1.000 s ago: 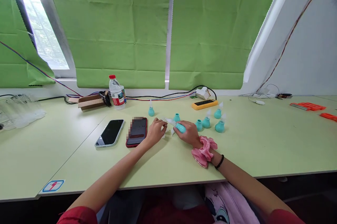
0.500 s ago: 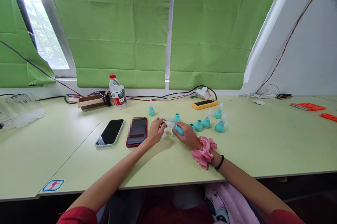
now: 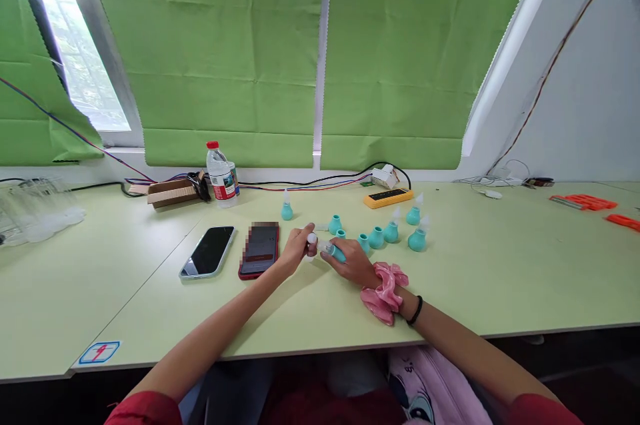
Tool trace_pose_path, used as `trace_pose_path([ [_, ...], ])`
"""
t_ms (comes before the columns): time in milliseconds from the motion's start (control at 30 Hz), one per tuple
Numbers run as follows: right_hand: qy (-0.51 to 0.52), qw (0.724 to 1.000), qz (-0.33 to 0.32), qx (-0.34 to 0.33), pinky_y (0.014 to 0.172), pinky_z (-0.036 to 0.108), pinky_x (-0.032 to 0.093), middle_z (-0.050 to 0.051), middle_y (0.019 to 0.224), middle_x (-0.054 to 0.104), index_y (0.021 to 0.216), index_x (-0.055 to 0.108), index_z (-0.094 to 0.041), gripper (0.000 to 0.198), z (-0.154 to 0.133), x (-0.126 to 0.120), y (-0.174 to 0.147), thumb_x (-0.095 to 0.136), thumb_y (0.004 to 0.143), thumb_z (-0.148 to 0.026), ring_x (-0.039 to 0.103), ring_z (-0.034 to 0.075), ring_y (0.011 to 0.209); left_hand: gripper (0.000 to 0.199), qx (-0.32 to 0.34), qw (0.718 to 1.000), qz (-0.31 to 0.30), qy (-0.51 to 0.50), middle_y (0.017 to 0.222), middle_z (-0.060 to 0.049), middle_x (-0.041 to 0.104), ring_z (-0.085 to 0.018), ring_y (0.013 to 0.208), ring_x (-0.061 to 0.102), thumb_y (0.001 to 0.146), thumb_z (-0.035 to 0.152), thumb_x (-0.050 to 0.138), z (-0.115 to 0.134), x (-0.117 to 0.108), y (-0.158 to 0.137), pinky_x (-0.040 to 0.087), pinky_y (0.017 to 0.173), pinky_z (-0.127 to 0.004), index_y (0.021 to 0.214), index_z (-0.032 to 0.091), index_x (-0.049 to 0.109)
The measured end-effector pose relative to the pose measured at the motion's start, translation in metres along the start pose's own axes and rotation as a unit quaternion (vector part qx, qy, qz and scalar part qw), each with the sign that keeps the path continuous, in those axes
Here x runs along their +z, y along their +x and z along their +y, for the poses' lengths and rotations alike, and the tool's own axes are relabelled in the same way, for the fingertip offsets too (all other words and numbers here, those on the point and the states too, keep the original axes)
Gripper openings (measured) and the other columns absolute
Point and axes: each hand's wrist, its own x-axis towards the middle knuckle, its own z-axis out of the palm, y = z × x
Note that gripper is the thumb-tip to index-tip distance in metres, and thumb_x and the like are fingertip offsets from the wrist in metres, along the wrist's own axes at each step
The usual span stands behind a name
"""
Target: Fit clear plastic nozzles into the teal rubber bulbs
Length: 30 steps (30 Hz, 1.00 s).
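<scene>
My left hand [image 3: 299, 250] is closed on a small whitish cap [image 3: 312, 238], whose round end shows at the fingertips. Just to its right, my right hand [image 3: 353, 260] grips a teal squeeze bulb [image 3: 339, 254] with a clear nozzle part [image 3: 326, 248] pointing left at the cap. A narrow gap seems to separate cap and nozzle. Beyond my hands stand open-necked teal bulbs, among them one at the back [image 3: 335, 224] and one beside my right hand [image 3: 376, 237]. Several others, such as the right one [image 3: 417, 240], carry translucent pointed tips. Small clear pieces under my hands are partly hidden.
Two phones, one light-edged [image 3: 208, 252] and one red-cased [image 3: 259, 250], lie left of my hands. A tipped bulb [image 3: 287, 210] stands behind them. Farther back are a water bottle [image 3: 221, 175], a cardboard box [image 3: 173, 193], cables and a yellow power strip [image 3: 389, 198]. Orange items [image 3: 585, 202] lie far right.
The long pale tip that stretched from the bulb to my left fingers no longer shows there. My left hand has turned, showing the round cap end, and the bulb has shifted slightly left and down.
</scene>
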Motion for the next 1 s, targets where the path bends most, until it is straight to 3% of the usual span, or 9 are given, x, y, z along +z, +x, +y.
trace_pose_path([
  [67,0.002,1.000,0.022,0.011,0.055,0.023,0.036,0.003,0.064,0.056,0.076,0.050,-0.016,0.022,0.002,0.000,0.000,0.041,0.080,-0.035,0.051,0.013,0.058,0.048,0.001,0.999,0.036,0.009,0.040,0.003,0.031,-0.007,0.038,0.030,0.077,0.051,0.026,-0.001,-0.003,0.003,0.025,0.042,-0.022,0.043,0.017,0.031],
  [167,0.010,0.999,0.038,0.029,0.056,0.024,0.037,0.003,0.065,0.056,0.077,0.049,-0.016,0.018,0.004,0.000,-0.001,0.043,0.078,-0.033,0.051,0.013,0.059,0.040,0.079,0.977,0.095,0.172,0.044,0.004,0.033,-0.008,0.041,0.032,0.077,0.047,0.033,-0.005,-0.010,0.005,0.021,0.044,-0.022,0.052,0.016,0.040],
  [233,0.015,0.999,0.034,0.026,0.058,0.024,0.038,0.003,0.067,0.056,0.079,0.049,-0.016,0.015,0.006,0.001,-0.001,0.044,0.076,-0.031,0.051,0.014,0.061,0.026,0.111,0.949,0.089,0.281,0.045,0.005,0.035,-0.009,0.043,0.034,0.075,0.041,0.042,-0.010,-0.013,0.005,0.020,0.045,-0.021,0.068,0.017,0.047],
  [333,0.008,0.999,0.021,0.025,0.060,0.024,0.039,0.003,0.070,0.057,0.081,0.049,-0.016,0.014,0.007,0.002,-0.001,0.047,0.073,-0.027,0.052,0.014,0.063,0.016,0.096,0.927,0.057,0.358,0.047,0.006,0.038,-0.011,0.046,0.039,0.074,0.032,0.045,-0.019,-0.013,0.006,0.021,0.045,-0.020,0.084,0.019,0.047],
  [533,-0.010,0.998,-0.030,0.060,0.059,0.024,0.037,0.002,0.067,0.056,0.075,0.049,-0.017,0.009,0.007,0.004,0.002,0.046,0.075,-0.025,0.051,0.013,0.061,0.015,0.123,0.913,0.042,0.387,0.063,0.002,0.050,-0.011,0.055,0.046,0.077,0.024,0.042,-0.027,-0.008,0.007,0.028,0.050,-0.021,0.089,0.019,0.047],
  [733,0.009,0.997,-0.062,0.048,0.061,0.025,0.037,0.002,0.069,0.057,0.075,0.050,-0.017,0.010,0.008,0.005,0.002,0.049,0.074,-0.027,0.052,0.014,0.065,0.023,0.160,0.908,0.069,0.381,0.068,0.000,0.052,-0.012,0.060,0.046,0.084,0.029,0.029,-0.014,-0.007,0.001,0.032,0.054,-0.023,0.081,0.018,0.048],
  [867,0.043,0.998,-0.043,0.021,0.059,0.025,0.038,0.002,0.069,0.056,0.077,0.049,-0.017,0.010,0.004,0.003,0.001,0.049,0.072,-0.027,0.052,0.014,0.064,0.024,0.238,0.885,0.049,0.397,0.073,-0.003,0.053,-0.014,0.073,0.045,0.083,0.034,0.034,0.000,-0.002,-0.010,0.035,0.063,-0.025,0.076,0.017,0.050],
  [1000,0.084,0.996,-0.001,-0.011,0.054,0.026,0.038,0.002,0.062,0.052,0.068,0.044,-0.018,0.009,-0.004,0.002,-0.001,0.050,0.066,-0.024,0.049,0.014,0.058,0.026,0.306,0.850,0.048,0.427,0.066,-0.003,0.052,-0.014,0.069,0.042,0.081,0.031,0.037,0.011,0.007,-0.019,0.034,0.063,-0.026,0.064,0.016,0.050],
])
